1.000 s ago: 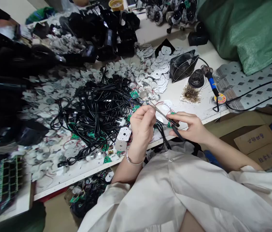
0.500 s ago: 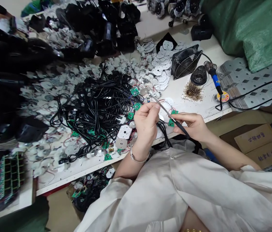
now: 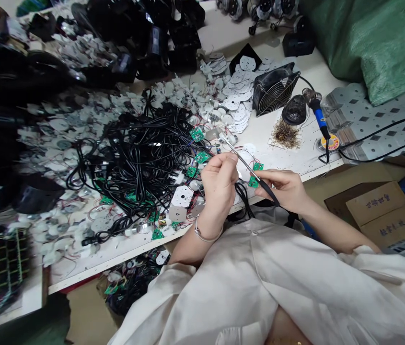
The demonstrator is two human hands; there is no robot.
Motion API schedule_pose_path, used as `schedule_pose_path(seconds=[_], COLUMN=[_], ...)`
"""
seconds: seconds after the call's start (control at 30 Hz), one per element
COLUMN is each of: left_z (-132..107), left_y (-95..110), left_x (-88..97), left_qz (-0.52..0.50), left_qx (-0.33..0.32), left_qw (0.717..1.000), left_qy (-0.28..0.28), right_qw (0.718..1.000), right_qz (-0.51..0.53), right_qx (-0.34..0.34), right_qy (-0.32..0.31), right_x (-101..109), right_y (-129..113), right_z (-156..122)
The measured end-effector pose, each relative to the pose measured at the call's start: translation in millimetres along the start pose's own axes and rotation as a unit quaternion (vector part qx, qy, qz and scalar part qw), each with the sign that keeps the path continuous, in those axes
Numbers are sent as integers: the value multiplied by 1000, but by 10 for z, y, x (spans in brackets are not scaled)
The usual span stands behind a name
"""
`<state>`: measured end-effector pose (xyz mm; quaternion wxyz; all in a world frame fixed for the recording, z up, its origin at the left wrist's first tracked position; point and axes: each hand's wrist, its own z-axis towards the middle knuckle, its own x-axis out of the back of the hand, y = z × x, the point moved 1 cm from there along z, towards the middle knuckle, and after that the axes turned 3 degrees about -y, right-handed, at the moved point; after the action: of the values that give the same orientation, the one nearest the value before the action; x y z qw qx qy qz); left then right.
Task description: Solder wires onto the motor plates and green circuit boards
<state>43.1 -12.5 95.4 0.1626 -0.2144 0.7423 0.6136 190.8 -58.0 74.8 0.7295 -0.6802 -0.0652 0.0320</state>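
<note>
Left hand (image 3: 218,189) is curled in a tight pinch, fingers folded toward the thumb, a thin silver bangle (image 3: 205,231) on its wrist. A slender steel tool with a black grip (image 3: 245,163) crosses just above those fingertips; whether they hold it or anything else cannot be told. Right hand (image 3: 283,189) is grasping the tool's black end between thumb and fingers, with the steel tip angled up and to the left, past the left hand. Small green circuit boards with fine red wires (image 3: 258,166) lie just beside the right fingertips, partly under the tool.

Both hands work above the front edge of a white workbench (image 3: 116,261). To the left lies a large tangle of black cables (image 3: 144,153), among many round white perforated plates (image 3: 182,196). Further right stand a black axial fan behind a wire guard (image 3: 276,89) and a soldering iron with a blue handle (image 3: 319,115), resting in a coiled holder beside a small spool of solder (image 3: 330,142). A green woven sack (image 3: 367,38) sits beyond the bench, and a cardboard box (image 3: 384,213) stands on the floor at lower right.
</note>
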Motion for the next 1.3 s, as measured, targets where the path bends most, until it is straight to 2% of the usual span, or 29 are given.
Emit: schedule_pose_path(seconds=[0.17, 0.27, 0.4, 0.53, 0.67, 0.77, 0.87, 1.0, 1.17, 1.3], left_z=[16, -28, -185, -403, -597, -706, -774, -820, -874, -899], left_y=[-7, -52, -283, -580, -768, -836, -899, -1031, -1188, -1217], left_x=[-43, -121, -316, -613, -951, -1149, -1260, -1326, -1381, -1393], left_qz=[14, 38, 91, 126, 141, 147, 149, 142, 149, 135], left_qx=[8, 28, 97, 135, 150, 158, 177, 203, 238, 269], left_qw=[1000, 997, 981, 951, 932, 918, 905, 897, 876, 861], left_qy=[-22, -54, -141, -249, -299, -333, -357, -367, -392, -410], right_qw=[999, 999, 991, 967, 940, 927, 917, 909, 881, 896], right_qz=[10, 7, -27, -40, -14, -13, -17, -20, -58, 14], right_qx=[-29, -51, -75, -107, -100, -90, -88, -94, -111, -105], right_qy=[-6, 4, 104, 228, 326, 365, 389, 406, 457, 431], right_x=[-4, 92, 282, 325, 345, 407, 460, 489, 523, 588], right_y=[14, 11, -11, -50, -79, -85, -66, -28, 23, 97], right_z=[-16, -163, -678, -1254, -1569, -1697, -1784, -1858, -1949, -1980])
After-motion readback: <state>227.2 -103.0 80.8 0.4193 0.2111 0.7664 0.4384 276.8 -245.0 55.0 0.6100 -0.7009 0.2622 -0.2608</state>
